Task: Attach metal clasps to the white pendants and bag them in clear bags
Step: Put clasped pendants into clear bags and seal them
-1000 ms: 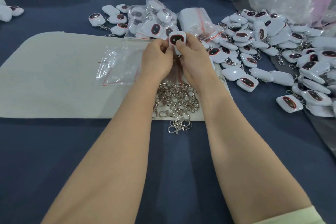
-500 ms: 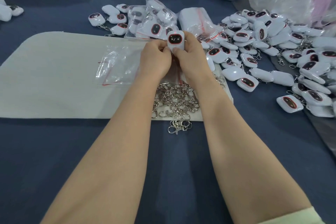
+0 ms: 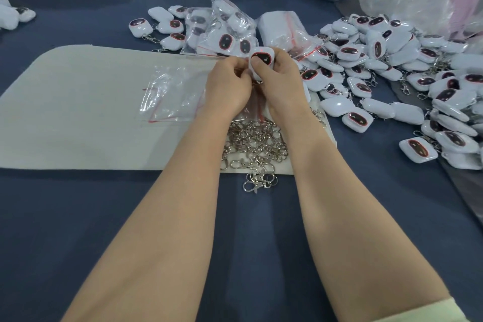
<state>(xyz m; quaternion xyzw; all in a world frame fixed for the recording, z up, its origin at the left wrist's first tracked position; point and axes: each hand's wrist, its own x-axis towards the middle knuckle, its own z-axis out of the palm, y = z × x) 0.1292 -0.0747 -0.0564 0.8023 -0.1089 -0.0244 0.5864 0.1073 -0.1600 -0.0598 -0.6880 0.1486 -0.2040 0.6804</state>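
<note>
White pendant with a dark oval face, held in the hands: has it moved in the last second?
Yes, slightly. The white pendant with a dark oval face, in the right hand, shifted right, away from the bagged pendants.

Held pendant [image 3: 262, 60]: white, dark oval face showing, was gripped between left hand [image 3: 228, 85] and right hand [image 3: 281, 83].
Clasps [image 3: 254, 142]: silver heap (tangled) lay beneath the forearms.
Clear bag [image 3: 172, 97]: lay flat, left of both.

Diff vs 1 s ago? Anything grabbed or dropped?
Small change only: the right hand shifted its thumb onto the face of the held pendant, which tilted slightly. The left hand still pinches its lower edge. Nothing let go; clasp pile and empty bag unmoved.
</note>
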